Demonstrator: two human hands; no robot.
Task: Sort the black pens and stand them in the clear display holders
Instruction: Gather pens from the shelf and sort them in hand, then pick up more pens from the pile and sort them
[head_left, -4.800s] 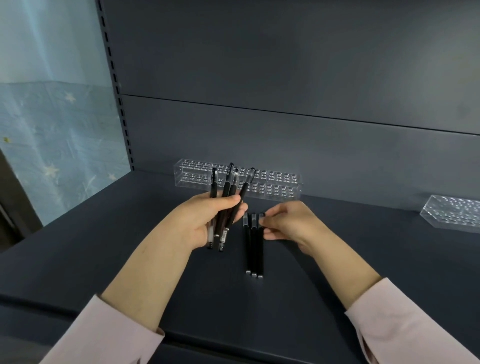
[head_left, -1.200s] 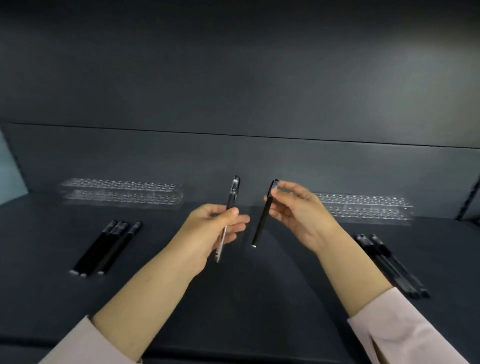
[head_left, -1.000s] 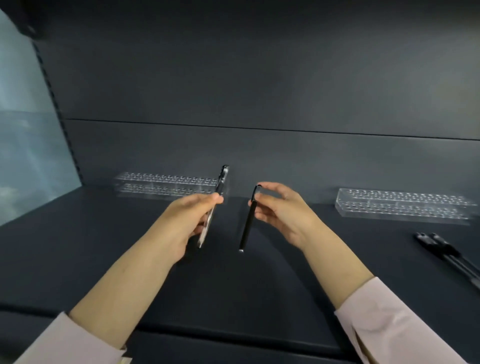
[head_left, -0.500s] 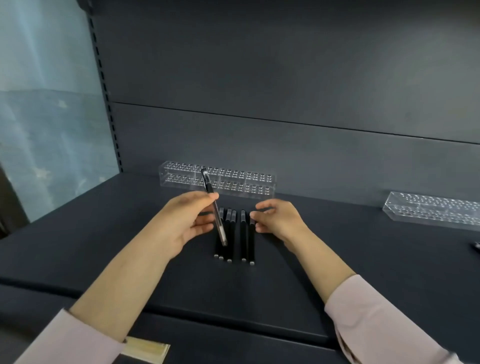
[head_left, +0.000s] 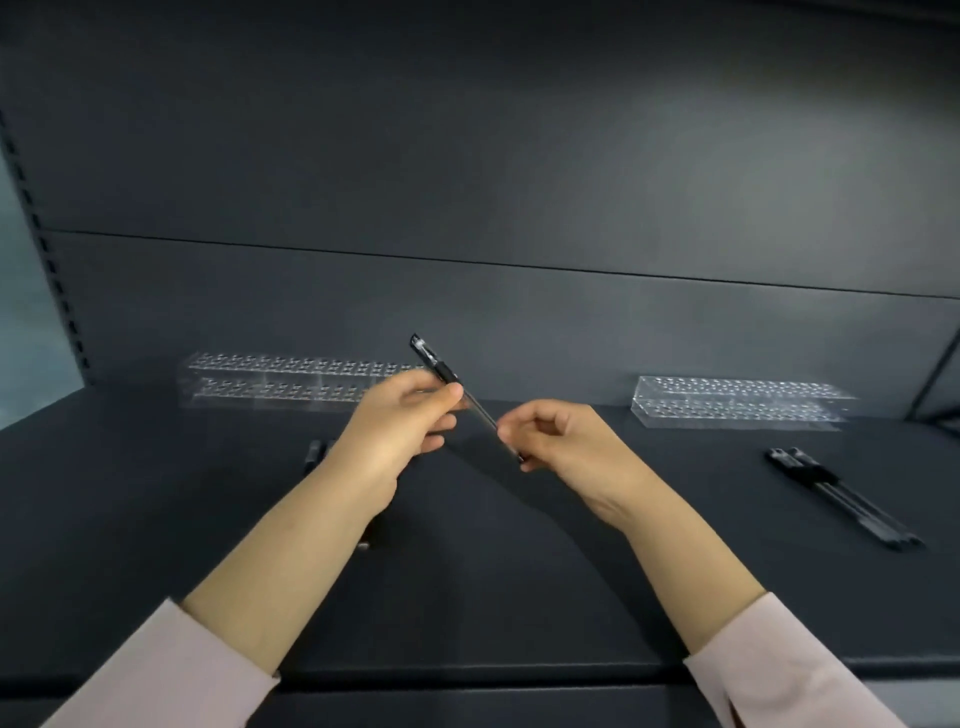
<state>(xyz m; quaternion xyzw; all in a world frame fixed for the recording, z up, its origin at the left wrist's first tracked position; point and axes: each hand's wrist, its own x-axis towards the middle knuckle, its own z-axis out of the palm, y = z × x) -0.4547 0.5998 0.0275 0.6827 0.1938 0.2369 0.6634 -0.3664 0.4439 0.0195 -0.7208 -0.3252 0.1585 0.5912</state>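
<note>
1. Currently, in the head view, I am seeing both hands raised above the dark shelf (head_left: 467, 571), sharing one black pen (head_left: 470, 402).
2. The left hand (head_left: 400, 431) is pinching the pen's upper part between thumb and fingers; the capped end is tilting up and left.
3. The right hand (head_left: 561, 441) is curling its fingers around the pen's lower end; the tip is hidden there.
4. The left clear holder (head_left: 291, 382) and the right clear holder (head_left: 737, 402) are standing at the back wall, well apart.
5. A group of pens (head_left: 841, 499) is lying flat at right, in front of the right holder.
6. More pens (head_left: 314, 454) are lying behind the left wrist, mostly hidden; I cannot tell how many.
</note>
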